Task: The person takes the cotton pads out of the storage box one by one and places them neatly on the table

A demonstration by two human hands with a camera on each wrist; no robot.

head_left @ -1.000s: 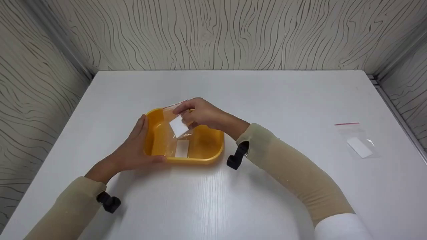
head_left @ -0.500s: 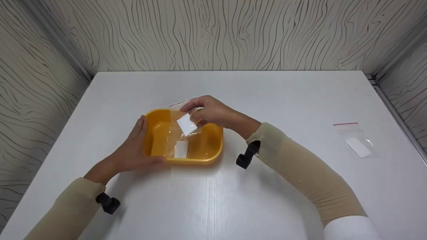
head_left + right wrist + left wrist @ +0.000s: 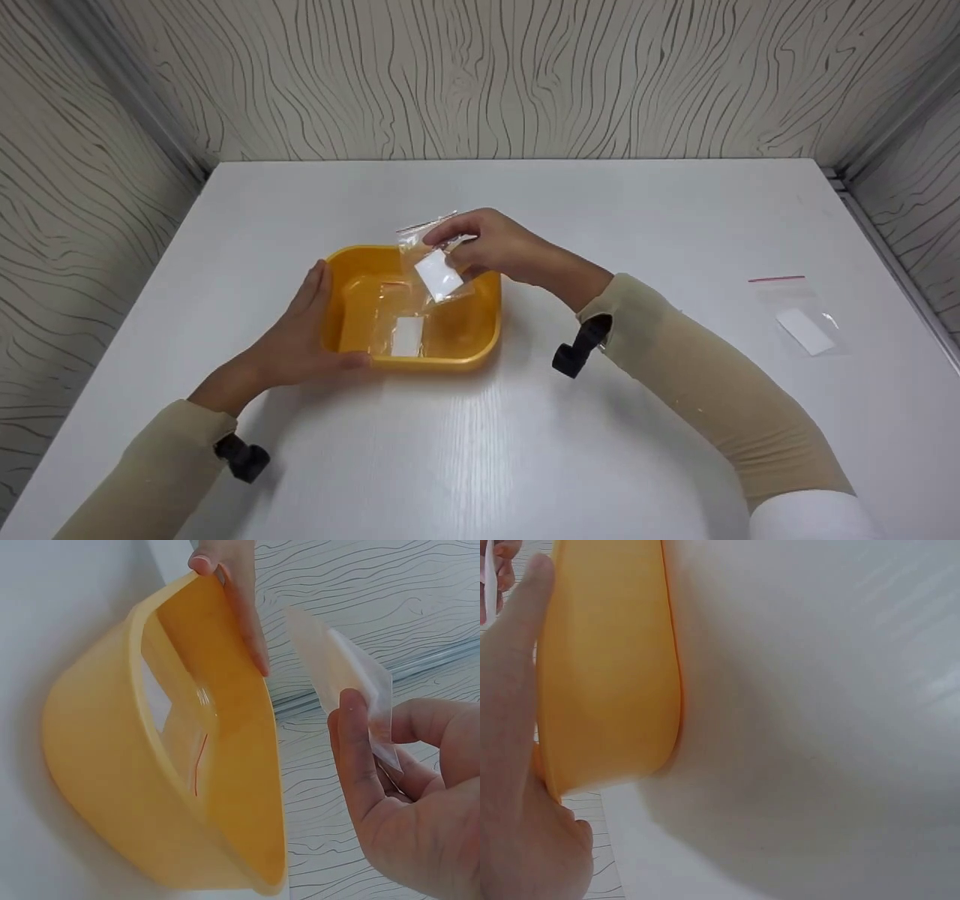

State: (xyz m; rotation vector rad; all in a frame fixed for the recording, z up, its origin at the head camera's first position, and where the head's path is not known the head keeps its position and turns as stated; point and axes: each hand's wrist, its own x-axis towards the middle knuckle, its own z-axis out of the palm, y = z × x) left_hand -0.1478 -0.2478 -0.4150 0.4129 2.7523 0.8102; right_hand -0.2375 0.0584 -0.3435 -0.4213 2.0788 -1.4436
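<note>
In the head view my left hand [image 3: 300, 337] holds the left end of a yellow plastic basin [image 3: 450, 363], thumb along the near rim and fingers against the side. My right hand [image 3: 499, 244] pinches a clear zip-lock bag [image 3: 439, 276] with a white square inside, raised over the basin's far right part. The right wrist view shows this pinched bag [image 3: 341, 667] between thumb and fingers, beside the basin's rim. Another zip-lock bag [image 3: 407, 336], with a white rectangle and a red seal line, lies inside the basin.
A further zip-lock bag [image 3: 804, 330] with a white piece and a red seal lies flat at the right of the white table [image 3: 600, 210]. Wood-patterned panels [image 3: 480, 82] stand behind the table and at both sides.
My right hand has moved right and slightly away with the pinched bag, uncovering more of the bag in the basin. The left hand and basin have stayed almost still.
</note>
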